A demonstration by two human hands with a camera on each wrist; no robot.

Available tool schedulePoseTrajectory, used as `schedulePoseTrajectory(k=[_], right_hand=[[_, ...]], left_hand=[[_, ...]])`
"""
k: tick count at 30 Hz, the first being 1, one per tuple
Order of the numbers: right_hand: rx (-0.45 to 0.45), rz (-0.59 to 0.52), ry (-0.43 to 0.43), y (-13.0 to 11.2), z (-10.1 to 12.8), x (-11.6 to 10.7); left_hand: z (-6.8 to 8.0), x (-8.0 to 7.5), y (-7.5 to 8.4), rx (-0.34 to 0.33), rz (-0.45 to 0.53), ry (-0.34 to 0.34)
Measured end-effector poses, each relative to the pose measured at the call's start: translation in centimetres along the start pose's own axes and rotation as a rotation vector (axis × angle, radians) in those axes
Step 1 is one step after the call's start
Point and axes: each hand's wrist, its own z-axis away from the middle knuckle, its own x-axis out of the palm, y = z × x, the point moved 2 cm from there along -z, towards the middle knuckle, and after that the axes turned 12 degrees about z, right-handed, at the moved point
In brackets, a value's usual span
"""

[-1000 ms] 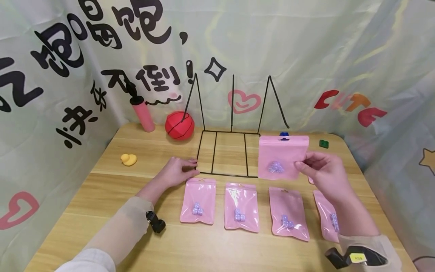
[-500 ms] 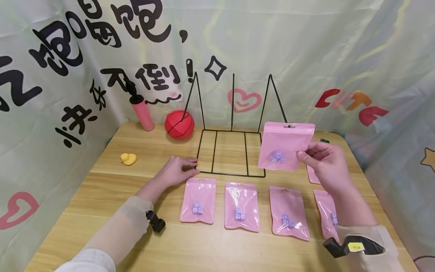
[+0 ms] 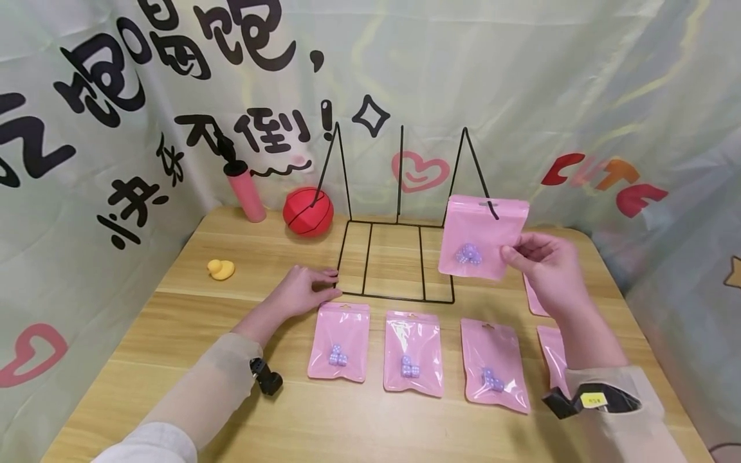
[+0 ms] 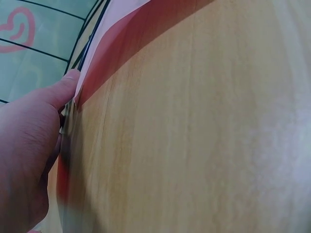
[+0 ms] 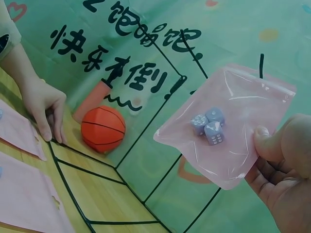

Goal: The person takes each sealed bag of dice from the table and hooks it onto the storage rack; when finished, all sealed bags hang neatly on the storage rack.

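My right hand [image 3: 517,254] pinches the right edge of a pink pouch [image 3: 483,236] with lilac dice [image 3: 469,254] inside and holds it upright in the air. The pouch's hang hole is at the hooked tip of the right prong of a black wire rack [image 3: 398,260]. In the right wrist view the pouch [image 5: 228,121] hangs from my thumb and fingers [image 5: 282,170], and the hook tip shows just above its top edge. My left hand [image 3: 315,289] rests with straight fingers on the rack's front left corner, holding nothing. The left wrist view shows that hand [image 4: 29,145] beside the wire.
Three more pink pouches [image 3: 338,343] [image 3: 412,352] [image 3: 493,364] lie in a row before the rack. Others [image 3: 535,299] lie partly hidden behind my right arm. A red ball [image 3: 308,211], a pink pump [image 3: 246,191] and a yellow duck [image 3: 220,269] sit at the back left.
My right hand has lifted the pouch up and a little back, from in front of the rack's base to the hook of the right prong. The left hand has stayed put.
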Motion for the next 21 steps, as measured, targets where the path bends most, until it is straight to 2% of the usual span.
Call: schedulePoseTrajectory(k=[21], right_hand=[[0.065, 0.166, 0.019, -0.2, -6.4, 0.1]], left_hand=[[0.1, 0.1, 0.3, 0.021, 0.012, 0.003]])
